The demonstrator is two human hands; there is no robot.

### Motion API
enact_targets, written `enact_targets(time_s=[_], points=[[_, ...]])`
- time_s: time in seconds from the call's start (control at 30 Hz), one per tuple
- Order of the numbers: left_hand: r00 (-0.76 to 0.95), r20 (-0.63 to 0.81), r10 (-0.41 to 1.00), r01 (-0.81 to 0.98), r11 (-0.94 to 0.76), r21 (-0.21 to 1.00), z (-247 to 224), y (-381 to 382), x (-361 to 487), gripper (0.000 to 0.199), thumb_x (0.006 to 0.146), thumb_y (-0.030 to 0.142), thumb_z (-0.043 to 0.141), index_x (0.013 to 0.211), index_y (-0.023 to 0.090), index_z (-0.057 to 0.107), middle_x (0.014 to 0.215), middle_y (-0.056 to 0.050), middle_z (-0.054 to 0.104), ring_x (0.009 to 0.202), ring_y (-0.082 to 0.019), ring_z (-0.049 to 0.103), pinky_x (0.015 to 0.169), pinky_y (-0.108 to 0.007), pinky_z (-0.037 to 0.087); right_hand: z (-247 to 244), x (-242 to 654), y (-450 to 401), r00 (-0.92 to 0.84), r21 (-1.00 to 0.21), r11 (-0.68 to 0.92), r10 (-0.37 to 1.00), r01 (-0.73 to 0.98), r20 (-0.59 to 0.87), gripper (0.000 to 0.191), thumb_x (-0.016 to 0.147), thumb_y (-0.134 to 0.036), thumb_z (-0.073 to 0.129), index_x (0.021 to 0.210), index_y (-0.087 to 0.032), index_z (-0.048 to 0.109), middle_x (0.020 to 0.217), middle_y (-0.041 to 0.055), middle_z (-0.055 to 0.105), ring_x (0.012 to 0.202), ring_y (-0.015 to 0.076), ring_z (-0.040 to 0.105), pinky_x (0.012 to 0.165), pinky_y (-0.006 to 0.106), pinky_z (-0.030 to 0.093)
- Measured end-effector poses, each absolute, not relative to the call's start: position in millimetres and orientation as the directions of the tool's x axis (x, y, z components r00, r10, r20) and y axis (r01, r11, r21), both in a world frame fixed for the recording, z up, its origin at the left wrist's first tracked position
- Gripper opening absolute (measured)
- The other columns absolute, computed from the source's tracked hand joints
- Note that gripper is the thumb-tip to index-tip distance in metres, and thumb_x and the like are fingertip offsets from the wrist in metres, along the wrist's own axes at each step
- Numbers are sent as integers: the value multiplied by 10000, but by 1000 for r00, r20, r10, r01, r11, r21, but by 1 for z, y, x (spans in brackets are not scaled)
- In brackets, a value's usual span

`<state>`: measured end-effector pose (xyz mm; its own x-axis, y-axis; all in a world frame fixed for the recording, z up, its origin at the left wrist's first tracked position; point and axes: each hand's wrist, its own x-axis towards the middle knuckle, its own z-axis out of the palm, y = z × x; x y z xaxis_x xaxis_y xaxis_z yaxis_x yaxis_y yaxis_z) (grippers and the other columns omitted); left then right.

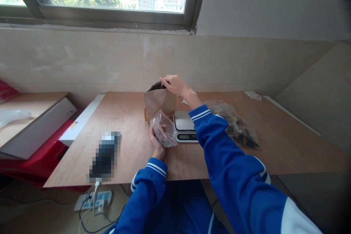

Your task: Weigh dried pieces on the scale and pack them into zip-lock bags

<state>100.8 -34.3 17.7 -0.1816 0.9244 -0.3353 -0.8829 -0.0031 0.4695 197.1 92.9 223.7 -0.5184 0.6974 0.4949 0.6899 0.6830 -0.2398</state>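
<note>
A brown paper bag (pixel 156 102) stands upright on the wooden table, its dark mouth open at the top. My right hand (pixel 175 85) is over the bag's rim, its fingers closed on the edge and partly hidden in the opening. In front of the paper bag, my left hand (pixel 156 144) grips a clear zip bag (pixel 163 129) from below and tilts it. Small brownish pieces show through its plastic. Just to the right lies a digital kitchen scale (pixel 184 121) with a silver plate, partly covered by my right sleeve.
Several filled zip bags (pixel 244 135) lie right of the scale. A blurred-out phone-like object (pixel 105 157) with a white cable rests at the left. A power strip (pixel 93 201) is below the table edge (pixel 131 183). A crumpled paper scrap (pixel 252 95) lies at the back right.
</note>
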Motion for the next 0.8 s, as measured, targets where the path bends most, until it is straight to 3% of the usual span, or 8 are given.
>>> enact_targets(time_s=[0.17, 0.33, 0.43, 0.53, 0.6, 0.67, 0.73, 0.8], points=[[-188, -314, 931, -881, -19, 472, 12, -32, 100, 471, 859, 492, 467, 1041, 125, 698, 815, -92, 724, 843, -234, 706, 848, -368, 533, 226, 190, 83, -460, -166, 594, 745, 787, 482, 491, 994, -489, 381, 791, -184, 709, 758, 80, 699, 789, 197, 635, 701, 264, 382], [-174, -337, 925, -879, 8, 476, 17, -34, 100, 462, 869, 490, 445, 1025, 139, 701, 805, -84, 724, 792, -230, 703, 816, -367, 542, 226, 189, 74, -476, -162, 614, 728, 772, 494, 372, 995, -393, 422, 837, -185, 686, 837, 78, 691, 908, 218, 605, 834, 306, 393], [-191, -362, 912, -863, 20, 505, 22, -37, 100, 462, 889, 471, 412, 1019, 137, 703, 791, -79, 722, 730, -213, 695, 774, -348, 543, 224, 195, 60, -428, -253, 701, 638, 667, 640, 258, 979, -296, 442, 922, -174, 662, 1007, 76, 663, 999, 206, 561, 931, 325, 373], [-225, -356, 907, -843, 3, 538, 26, -38, 101, 465, 904, 449, 390, 1028, 128, 703, 775, -73, 721, 711, -195, 689, 754, -321, 536, 222, 206, 37, -348, -438, 720, 663, 538, 663, 243, 952, -226, 412, 928, -166, 647, 992, 59, 640, 924, 177, 568, 845, 293, 424], [-233, -353, 906, -838, -3, 545, 28, -39, 101, 464, 904, 444, 393, 1034, 125, 704, 770, -72, 721, 707, -195, 686, 750, -319, 535, 219, 214, 21, -431, -568, 667, 745, 482, 509, 243, 922, -190, 410, 909, -160, 650, 899, 36, 649, 805, 152, 580, 743, 265, 444], [-229, -350, 908, -842, -5, 539, 30, -40, 102, 465, 902, 448, 402, 1017, 118, 708, 780, -80, 723, 722, -203, 688, 757, -325, 536, 212, 219, 9, -605, -641, 588, 761, 493, 234, 238, 890, -160, 434, 902, -155, 672, 836, 24, 667, 736, 139, 585, 679, 245, 443], [-230, -334, 914, -853, -25, 521, 32, -40, 103, 451, 904, 435, 415, 999, 110, 713, 826, -93, 730, 786, -211, 696, 793, -323, 535, 201, 220, 0, -735, -634, 564, 678, 529, -10, 231, 863, -129, 472, 893, -147, 700, 851, 38, 692, 743, 143, 598, 678, 241, 443], [-254, -302, 919, -863, -75, 500, 32, -40, 104, 423, 910, 403, 421, 997, 111, 714, 900, -97, 737, 882, -213, 695, 845, -310, 525, 185, 215, -4, -786, -601, 596, 611, 533, -91, 221, 841, -96, 504, 901, -138, 713, 916, 60, 706, 798, 160, 610, 717, 247, 449]])
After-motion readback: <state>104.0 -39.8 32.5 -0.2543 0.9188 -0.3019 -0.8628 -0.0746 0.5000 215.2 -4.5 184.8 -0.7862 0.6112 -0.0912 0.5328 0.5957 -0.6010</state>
